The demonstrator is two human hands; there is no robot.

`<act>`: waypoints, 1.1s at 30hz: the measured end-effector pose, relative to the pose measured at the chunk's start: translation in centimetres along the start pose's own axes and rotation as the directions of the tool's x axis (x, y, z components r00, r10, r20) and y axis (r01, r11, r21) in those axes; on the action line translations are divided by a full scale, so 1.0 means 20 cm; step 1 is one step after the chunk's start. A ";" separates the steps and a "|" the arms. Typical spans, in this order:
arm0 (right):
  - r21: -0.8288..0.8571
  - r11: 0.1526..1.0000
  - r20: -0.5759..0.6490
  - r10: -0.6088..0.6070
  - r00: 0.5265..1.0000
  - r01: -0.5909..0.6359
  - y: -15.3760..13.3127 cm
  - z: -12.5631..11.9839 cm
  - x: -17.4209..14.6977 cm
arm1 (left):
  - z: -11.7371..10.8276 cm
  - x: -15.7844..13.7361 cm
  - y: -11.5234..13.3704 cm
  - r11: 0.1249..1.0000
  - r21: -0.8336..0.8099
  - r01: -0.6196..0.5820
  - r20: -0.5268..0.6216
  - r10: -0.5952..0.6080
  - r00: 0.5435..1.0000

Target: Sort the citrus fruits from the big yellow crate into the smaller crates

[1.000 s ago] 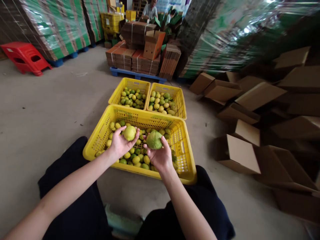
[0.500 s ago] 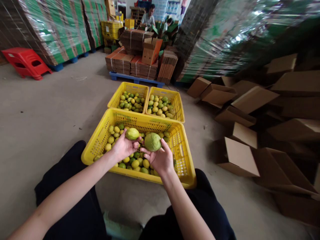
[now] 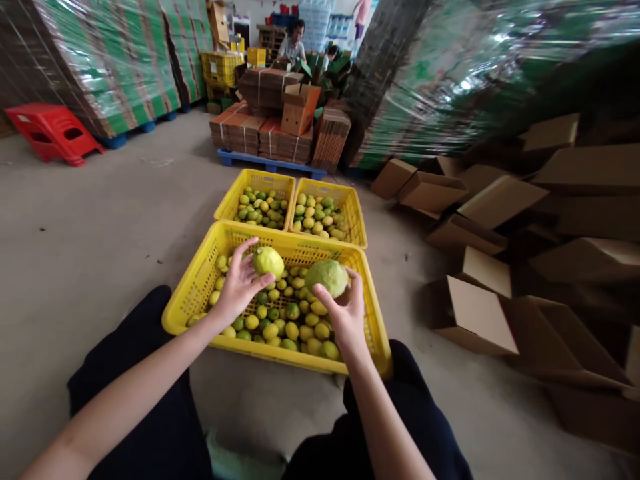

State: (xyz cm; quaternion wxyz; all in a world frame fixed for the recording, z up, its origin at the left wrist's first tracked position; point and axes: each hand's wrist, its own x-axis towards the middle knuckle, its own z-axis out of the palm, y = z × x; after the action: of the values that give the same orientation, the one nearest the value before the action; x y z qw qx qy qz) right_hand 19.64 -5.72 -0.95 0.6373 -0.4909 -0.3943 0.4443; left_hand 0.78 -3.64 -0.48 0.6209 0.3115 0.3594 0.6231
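Note:
Over a large yellow crate [image 3: 193, 280] I hold one fruit in each hand. My left hand [image 3: 241, 280] grips a yellow-green lemon [image 3: 269, 262] between thumb and fingers. In my right hand [image 3: 349, 310] is a bigger, bumpy green lemon [image 3: 327, 277], its right side partly covered by my fingers. Below them, many yellow and green lemons [image 3: 271, 331] lie loose in the crate, and part of its perforated floor shows on the left. The two held fruits are apart from each other.
Behind stand two smaller yellow crates [image 3: 220, 205] of lemons. Open cardboard boxes [image 3: 480, 313] are heaped at right. A red stool [image 3: 55, 132] stands at left. Flattened cartons [image 3: 285, 141] sit on a blue pallet [image 3: 273, 162]. A person [image 3: 293, 47] is in the background.
My hands have moved apart, the right one to the right with its green lemon. The left hand has turned its lemon and now holds it between thumb and fingers.

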 end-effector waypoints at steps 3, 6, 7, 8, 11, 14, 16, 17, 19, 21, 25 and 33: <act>-0.093 0.982 -0.018 -0.165 0.986 0.163 -0.02 -0.02 -0.01 | 0.00 -0.01 0.03 0.996 0.055 -0.076 0.063 0.072 0.995; -0.186 0.953 0.036 -0.235 0.971 0.238 -0.01 -0.02 -0.02 | 0.00 -0.02 0.02 0.993 0.098 -0.067 0.098 0.058 0.993; -0.208 0.945 0.068 -0.242 0.968 0.251 -0.01 -0.03 -0.02 | 0.00 -0.03 0.01 0.992 0.114 -0.056 0.103 0.045 0.994; -0.225 0.940 0.110 -0.236 0.965 0.256 -0.01 -0.03 -0.03 | 0.00 -0.03 0.01 0.991 0.128 -0.044 0.108 0.030 0.994; -0.225 0.954 0.229 -0.145 0.962 0.197 -0.02 -0.04 -0.02 | -0.01 -0.04 0.02 0.991 0.132 0.008 0.125 -0.024 0.992; -0.078 0.992 0.235 -0.075 0.969 0.096 -0.04 -0.05 -0.02 | -0.01 -0.04 0.03 0.995 0.052 0.087 0.104 -0.092 0.990; 0.037 0.998 0.223 -0.054 0.973 0.047 -0.06 -0.04 -0.01 | -0.01 -0.04 0.03 0.991 -0.001 0.132 0.079 -0.132 0.988; 0.077 0.997 0.226 -0.040 0.973 0.024 -0.06 -0.04 -0.01 | -0.02 -0.03 0.03 0.988 -0.015 0.156 0.072 -0.154 0.985; 0.119 0.992 0.244 0.005 0.970 -0.035 -0.06 -0.03 -0.01 | -0.02 -0.02 0.01 0.978 -0.029 0.206 0.060 -0.204 0.977; 0.139 0.984 0.269 0.066 0.961 -0.107 -0.05 -0.01 -0.01 | -0.02 -0.01 -0.02 0.966 -0.031 0.256 0.062 -0.254 0.965; 0.105 0.967 0.356 0.184 0.916 -0.234 -0.02 0.01 -0.01 | -0.02 -0.01 -0.09 0.959 0.043 0.279 0.025 -0.280 0.960; -0.077 0.996 0.241 0.066 0.968 -0.049 0.11 0.07 -0.09 | -0.02 -0.05 -0.18 0.913 0.086 0.398 -0.150 -0.383 0.911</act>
State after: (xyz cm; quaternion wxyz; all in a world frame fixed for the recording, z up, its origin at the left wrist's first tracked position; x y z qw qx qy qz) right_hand 17.34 -6.70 -2.94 0.5534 -0.4662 -0.4703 0.5052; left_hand 2.49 -4.73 -3.74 0.6894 0.2270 0.4894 0.4835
